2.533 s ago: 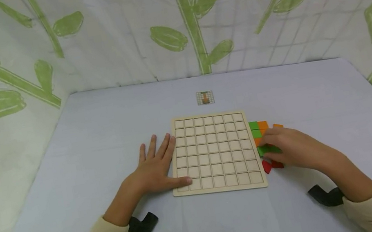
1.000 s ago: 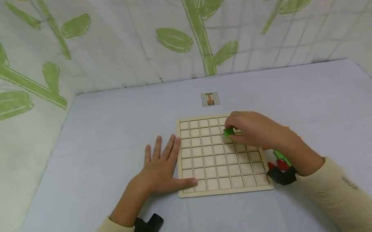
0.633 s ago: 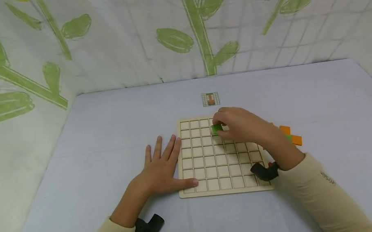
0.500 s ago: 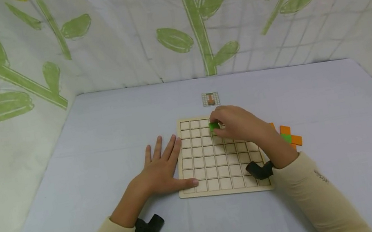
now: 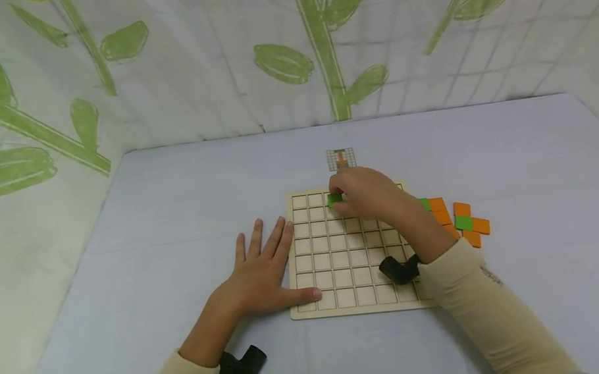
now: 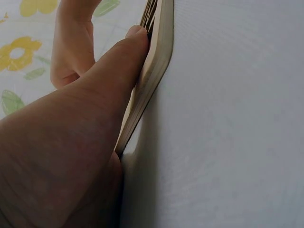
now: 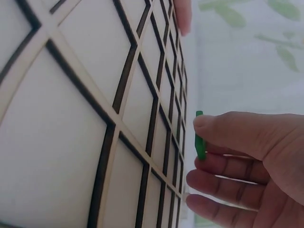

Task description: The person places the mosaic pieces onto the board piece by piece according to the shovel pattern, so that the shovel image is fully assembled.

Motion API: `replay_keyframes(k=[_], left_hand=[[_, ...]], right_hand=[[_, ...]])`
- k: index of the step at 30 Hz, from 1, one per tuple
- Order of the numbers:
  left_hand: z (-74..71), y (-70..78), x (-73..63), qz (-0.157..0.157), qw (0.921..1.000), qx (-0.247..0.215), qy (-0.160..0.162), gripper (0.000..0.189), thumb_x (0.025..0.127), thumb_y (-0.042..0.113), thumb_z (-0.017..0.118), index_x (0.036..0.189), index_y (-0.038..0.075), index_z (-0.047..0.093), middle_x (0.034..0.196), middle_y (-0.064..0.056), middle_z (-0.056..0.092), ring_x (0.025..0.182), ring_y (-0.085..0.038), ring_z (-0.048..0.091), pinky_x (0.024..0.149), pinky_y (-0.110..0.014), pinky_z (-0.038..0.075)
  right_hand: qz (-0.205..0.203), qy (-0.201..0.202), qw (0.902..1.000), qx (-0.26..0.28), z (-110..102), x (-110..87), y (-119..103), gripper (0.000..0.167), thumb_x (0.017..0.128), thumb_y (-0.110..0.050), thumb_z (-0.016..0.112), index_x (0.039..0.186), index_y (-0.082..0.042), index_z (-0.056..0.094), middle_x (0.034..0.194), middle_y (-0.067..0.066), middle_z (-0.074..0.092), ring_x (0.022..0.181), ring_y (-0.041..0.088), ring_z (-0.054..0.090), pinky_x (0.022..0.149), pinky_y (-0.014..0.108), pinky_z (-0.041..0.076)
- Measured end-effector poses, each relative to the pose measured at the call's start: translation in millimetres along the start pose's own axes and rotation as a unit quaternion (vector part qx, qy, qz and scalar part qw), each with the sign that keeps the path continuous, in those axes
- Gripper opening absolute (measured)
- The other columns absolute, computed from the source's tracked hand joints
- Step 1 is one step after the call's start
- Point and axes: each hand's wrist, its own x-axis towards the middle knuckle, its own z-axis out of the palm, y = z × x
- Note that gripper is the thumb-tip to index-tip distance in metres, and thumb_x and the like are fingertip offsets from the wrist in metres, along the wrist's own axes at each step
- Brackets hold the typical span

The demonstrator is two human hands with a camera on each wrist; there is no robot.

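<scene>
A pale wooden grid board lies flat on the table, its square cells bordered by thin ridges. My left hand rests with spread fingers along the board's left edge, the thumb lying over the lower left corner. In the left wrist view that thumb reaches onto the board's rim. My right hand pinches a green square tile over the top row of cells. The right wrist view shows the green tile edge-on between thumb and fingers, close over the grid.
Orange tiles and a green tile lie to the right of the board, partly hidden by my right forearm. A small printed card with a gridded picture lies behind the board. A flower-patterned curtain hangs behind the table.
My right hand took a green tile from the pile and carried it left and away over the board to the top row. The left hand stays at the board's edge.
</scene>
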Motion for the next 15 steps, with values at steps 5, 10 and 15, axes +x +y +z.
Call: replay_keyframes(k=[5,10,15], left_hand=[[-0.6,0.8,-1.0,0.001,1.0,-0.005,0.004,0.125,0.078,0.085,0.055,0.162,0.012,-0.002,0.167,-0.008,-0.007,0.148,-0.04,-0.02,0.111,-0.065,-0.012],[-1.3,1.6,-1.4,0.002,1.0,-0.007,0.005,0.125,0.078,0.085,0.055,0.162,0.011,-0.002,0.167,-0.008,-0.007,0.148,-0.04,-0.02,0.111,-0.065,-0.012],[-1.9,1.7,-2.1,0.0,0.9999,-0.01,0.004,0.125,0.078,0.084,0.056,0.162,0.011,-0.002,0.167,-0.008,-0.007,0.148,-0.04,-0.02,0.111,-0.065,-0.012]], right_hand=[[0.006,-0.001,1.0,0.005,2.5,5.7,1.8,0.008,0.094,-0.008,0.067,0.099,-0.002,0.072,0.101,0.009,0.065,0.079,0.02,0.055,0.069,0.034,0.046],[0.009,-0.005,0.9999,-0.005,3.8,11.8,2.2,0.011,0.093,-0.006,0.066,0.101,-0.001,0.072,0.103,0.01,0.065,0.08,0.02,0.053,0.069,0.034,0.044],[0.01,-0.008,0.9999,-0.007,4.6,17.7,2.2,0.009,0.094,-0.006,0.067,0.099,-0.003,0.074,0.102,0.009,0.068,0.079,0.02,0.055,0.068,0.035,0.044]])
